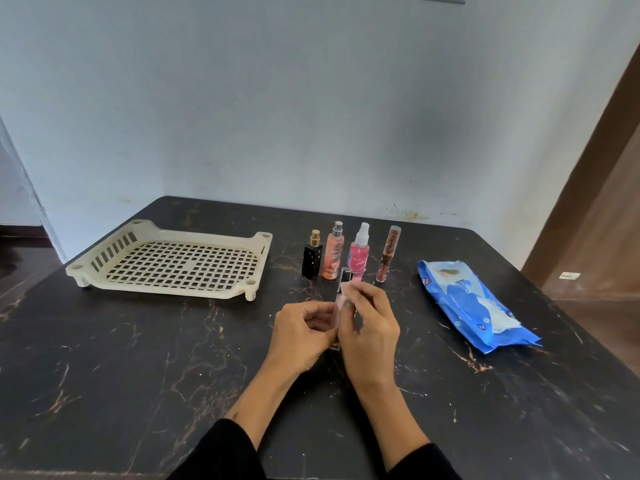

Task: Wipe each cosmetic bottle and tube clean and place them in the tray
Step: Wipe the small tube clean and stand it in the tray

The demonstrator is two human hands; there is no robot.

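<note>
Two black sleeves enter at the lower edge, forearms reaching forward over a dark marbled bench. Left hand: fingers curled round the lower body of a small clear tube held upright above the bench, its dark cap uppermost. Right hand: fingers pinching a white wipe against the tube's side, just below the cap. Behind the hands, standing upright in a row on the bench, left to right: a black bottle with gold sprayer; a peach spray bottle with silver top; a pink spray bottle with white nozzle; a slim brown gloss tube with clear cap. The four stand near one another, apart from the held tube. Tray: cream plastic, perforated grid floor, slotted wall, short feet, on the bench to the left of the row; nothing lies in it. Wipes pack: blue soft packet, lying flat on the right side of the bench, a white sheet showing at its opening. Pale wall behind; brown door frame at right.
</note>
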